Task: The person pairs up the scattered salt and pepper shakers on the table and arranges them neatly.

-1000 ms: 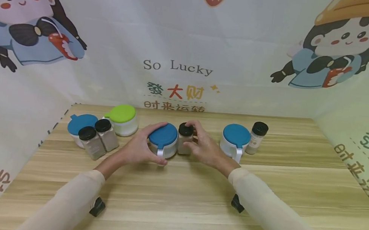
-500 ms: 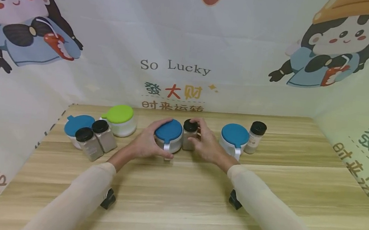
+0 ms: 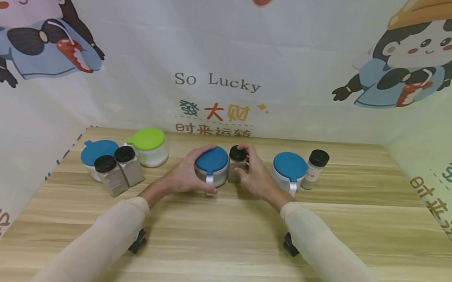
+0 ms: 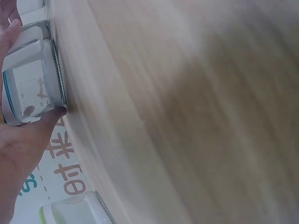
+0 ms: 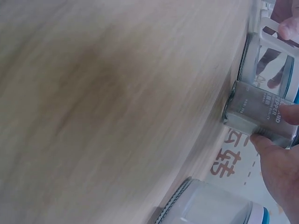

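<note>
In the head view, my left hand (image 3: pixel 184 174) holds a clear seasoning jar with a blue lid (image 3: pixel 212 160), its thumb near the white front handle and fingers around the far left side. Close beside the jar on its right stands a square pepper bottle with a black cap (image 3: pixel 238 153), gripped by my right hand (image 3: pixel 258 180) between thumb and fingers. The right wrist view shows printed lettering on the pepper bottle (image 5: pixel 254 109). In the left wrist view, fingers reach low on the wall of the jar (image 4: pixel 35 86).
Right of my right hand stand another blue-lidded jar (image 3: pixel 289 165) and a round black-capped shaker (image 3: pixel 313 172). On the left are a green-lidded jar (image 3: pixel 149 141), a third blue-lidded jar (image 3: pixel 97 152) and two square black-capped bottles (image 3: pixel 113 178). A printed cloth (image 3: pixel 139 89) backs the wooden table (image 3: pixel 212 260).
Both hands have shifted the blue-lidded jar and the pepper bottle right and slightly back along the table, keeping them side by side. The other jars and bottles have stayed put.
</note>
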Action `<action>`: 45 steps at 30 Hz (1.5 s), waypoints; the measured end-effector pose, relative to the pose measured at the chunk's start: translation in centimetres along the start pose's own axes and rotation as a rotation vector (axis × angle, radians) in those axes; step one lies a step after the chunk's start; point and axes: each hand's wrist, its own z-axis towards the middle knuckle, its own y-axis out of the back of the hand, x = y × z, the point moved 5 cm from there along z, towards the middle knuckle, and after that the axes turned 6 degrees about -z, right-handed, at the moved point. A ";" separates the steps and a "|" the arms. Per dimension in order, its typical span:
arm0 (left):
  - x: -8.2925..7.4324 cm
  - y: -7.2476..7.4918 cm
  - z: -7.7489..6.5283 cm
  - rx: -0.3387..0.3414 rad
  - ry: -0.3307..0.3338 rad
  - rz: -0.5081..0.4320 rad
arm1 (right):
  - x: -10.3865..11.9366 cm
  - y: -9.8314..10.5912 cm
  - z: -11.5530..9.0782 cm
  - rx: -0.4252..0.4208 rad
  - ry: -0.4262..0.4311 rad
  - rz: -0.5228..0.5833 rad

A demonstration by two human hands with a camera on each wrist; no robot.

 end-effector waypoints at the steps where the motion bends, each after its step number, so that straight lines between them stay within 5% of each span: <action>1: -0.1 -0.1 0.0 0.008 -0.005 0.000 | 0.0 0.1 -0.1 -0.002 -0.001 -0.004; 28: -0.8 -0.7 -0.2 -0.001 -0.043 -0.001 | 0.0 0.4 -0.5 -0.009 0.020 0.018; 38: -2.0 1.1 -1.1 -0.063 -0.050 -0.089 | 1.4 2.2 -0.5 -0.166 -0.013 -0.093; 45: -3.3 2.5 -2.0 -0.041 -0.077 -0.167 | 3.7 2.9 0.2 -0.199 0.098 -0.065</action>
